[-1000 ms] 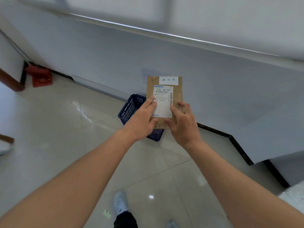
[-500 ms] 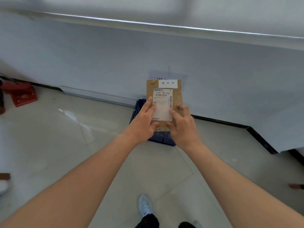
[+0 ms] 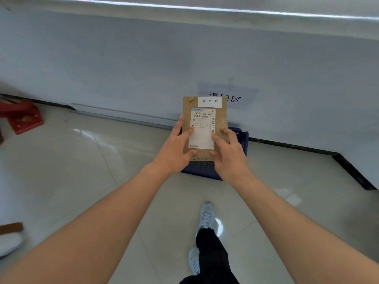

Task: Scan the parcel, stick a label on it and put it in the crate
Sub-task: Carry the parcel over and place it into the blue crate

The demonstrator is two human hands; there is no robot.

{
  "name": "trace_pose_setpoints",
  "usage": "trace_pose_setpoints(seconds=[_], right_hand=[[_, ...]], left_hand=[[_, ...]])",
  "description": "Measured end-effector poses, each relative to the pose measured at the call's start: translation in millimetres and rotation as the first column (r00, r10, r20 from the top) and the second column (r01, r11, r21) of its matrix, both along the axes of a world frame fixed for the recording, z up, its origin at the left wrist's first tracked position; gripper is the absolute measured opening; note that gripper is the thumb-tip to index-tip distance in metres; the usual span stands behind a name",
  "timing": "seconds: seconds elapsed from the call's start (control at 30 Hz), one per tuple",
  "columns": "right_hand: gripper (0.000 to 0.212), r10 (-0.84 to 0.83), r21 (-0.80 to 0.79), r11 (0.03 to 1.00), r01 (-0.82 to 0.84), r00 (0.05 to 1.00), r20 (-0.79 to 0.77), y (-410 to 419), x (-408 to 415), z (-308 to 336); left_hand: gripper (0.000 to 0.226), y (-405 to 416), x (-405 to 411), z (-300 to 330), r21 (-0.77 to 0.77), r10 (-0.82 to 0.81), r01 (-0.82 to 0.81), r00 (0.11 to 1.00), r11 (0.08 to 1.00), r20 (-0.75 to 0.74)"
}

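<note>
I hold a flat brown parcel (image 3: 221, 117) upright in front of me. It carries a white shipping label with barcodes (image 3: 202, 128) and a small white sticker (image 3: 209, 101) near its top edge. My left hand (image 3: 176, 148) grips its lower left side, my right hand (image 3: 229, 154) its lower right. Directly below and behind the parcel stands a dark blue plastic crate (image 3: 205, 170) on the floor against the wall. The parcel and my hands hide most of the crate, so its inside is not visible.
A white wall (image 3: 143, 68) with a paper sign (image 3: 235, 97) runs behind the crate. A red object (image 3: 22, 117) sits on the tiled floor at far left. My feet in light shoes (image 3: 206, 218) stand a step short of the crate.
I have walked closer and turned, so the crate now lies straight ahead under the parcel. Both hands keep the same grip on the parcel.
</note>
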State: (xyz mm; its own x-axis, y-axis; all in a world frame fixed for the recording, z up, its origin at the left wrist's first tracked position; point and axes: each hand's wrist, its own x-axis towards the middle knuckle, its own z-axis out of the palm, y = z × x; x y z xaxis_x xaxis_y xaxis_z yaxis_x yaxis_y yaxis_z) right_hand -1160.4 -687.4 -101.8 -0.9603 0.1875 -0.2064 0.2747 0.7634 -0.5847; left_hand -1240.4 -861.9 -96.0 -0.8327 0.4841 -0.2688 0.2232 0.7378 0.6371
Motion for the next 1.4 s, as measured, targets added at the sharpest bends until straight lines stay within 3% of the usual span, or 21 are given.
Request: trace_pose_setpoints(seconds=[0.43,0.63,1.1,1.4], right_hand=[[0.054,0.066,-0.047,0.997,-0.060,0.986,0.155,-4.8,-80.3,-142.9],[0.056,0.017,-0.017,1.000,-0.014,0.980,0.200,-25.5,-102.5,-231.8],[0.064,-0.073,-0.045,0.995,0.084,0.976,0.207,-44.2,-137.9,-481.5],[0.070,0.002,-0.040,0.999,0.007,0.975,0.222,-23.4,-153.4,-576.9]], left_hand=[[0.081,-4.0,-85.9,-155.0,-0.073,-0.092,0.104,0.985,0.992,0.148],[0.080,-17.8,-116.2,-247.9,-0.083,-0.135,0.151,0.975,0.985,0.179],[0.077,-22.5,-156.5,-486.7,-0.111,-0.295,0.314,0.942,0.943,0.158],[0.078,-4.6,-161.7,-588.2,-0.145,-0.268,0.293,0.948,0.945,0.170]])
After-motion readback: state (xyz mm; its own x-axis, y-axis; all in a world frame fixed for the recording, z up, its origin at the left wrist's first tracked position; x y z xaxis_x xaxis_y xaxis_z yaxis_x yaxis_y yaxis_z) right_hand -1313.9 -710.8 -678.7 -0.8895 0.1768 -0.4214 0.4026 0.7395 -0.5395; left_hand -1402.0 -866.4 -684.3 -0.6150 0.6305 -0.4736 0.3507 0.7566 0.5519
